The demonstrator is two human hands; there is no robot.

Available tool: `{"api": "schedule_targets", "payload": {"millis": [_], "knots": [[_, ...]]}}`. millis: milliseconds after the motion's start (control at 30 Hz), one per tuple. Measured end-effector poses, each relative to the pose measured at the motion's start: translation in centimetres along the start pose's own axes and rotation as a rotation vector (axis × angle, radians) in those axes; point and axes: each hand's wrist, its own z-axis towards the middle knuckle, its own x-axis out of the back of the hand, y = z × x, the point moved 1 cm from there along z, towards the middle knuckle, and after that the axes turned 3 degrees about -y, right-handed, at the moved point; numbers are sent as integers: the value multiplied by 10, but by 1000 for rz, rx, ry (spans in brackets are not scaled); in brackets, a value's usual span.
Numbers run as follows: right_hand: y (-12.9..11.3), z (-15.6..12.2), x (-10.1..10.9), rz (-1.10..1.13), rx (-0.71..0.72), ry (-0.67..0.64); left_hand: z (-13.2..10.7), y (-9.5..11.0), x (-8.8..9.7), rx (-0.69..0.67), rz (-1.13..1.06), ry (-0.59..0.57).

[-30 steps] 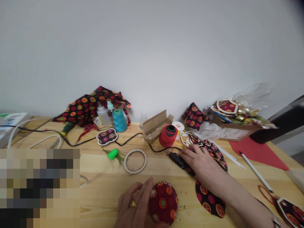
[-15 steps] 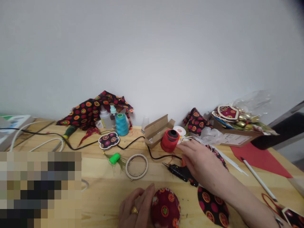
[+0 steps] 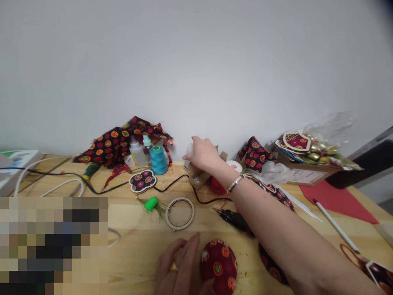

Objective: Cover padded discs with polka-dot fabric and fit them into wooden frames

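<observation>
My left hand point(image 3: 177, 267) lies at the near table edge, fingers together against a round pad covered in red patterned fabric point(image 3: 218, 266), thumb under its near side. My right hand point(image 3: 202, 154) is stretched to the back of the table, fingers curled round a small clear bottle point(image 3: 189, 148) beside an open cardboard box point(image 3: 199, 178). My right forearm crosses over a black glue gun point(image 3: 232, 218) and a red spool point(image 3: 216, 187), hiding part of each.
A wooden ring point(image 3: 179, 213), a green cap point(image 3: 150, 203), a cloud-shaped fabric piece point(image 3: 142, 181), a teal thread spool point(image 3: 158, 159) and dropper bottles point(image 3: 136, 151) sit mid-table. Patterned cloth point(image 3: 119, 141) lies at the wall. Cables point(image 3: 49, 178) run left. Red paper point(image 3: 334, 196), a white pencil point(image 3: 336, 231) and a box of ornaments point(image 3: 302, 166) are right.
My right hand left the glue gun, passed the red spool and reached back to the clear bottle by the cardboard box. My left hand stayed on the red pad.
</observation>
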Motion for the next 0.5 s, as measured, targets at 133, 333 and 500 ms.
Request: {"api": "schedule_targets", "payload": {"millis": [133, 333, 500], "knots": [[0, 5, -15, 18, -15, 18, 10, 9, 18, 82, -121, -8], [-4, -21, 20, 34, 27, 154, 26, 20, 42, 116, -246, -6], [-7, -107, 71, 95, 154, 277, 34, 17, 50, 257, -341, 51]]}}
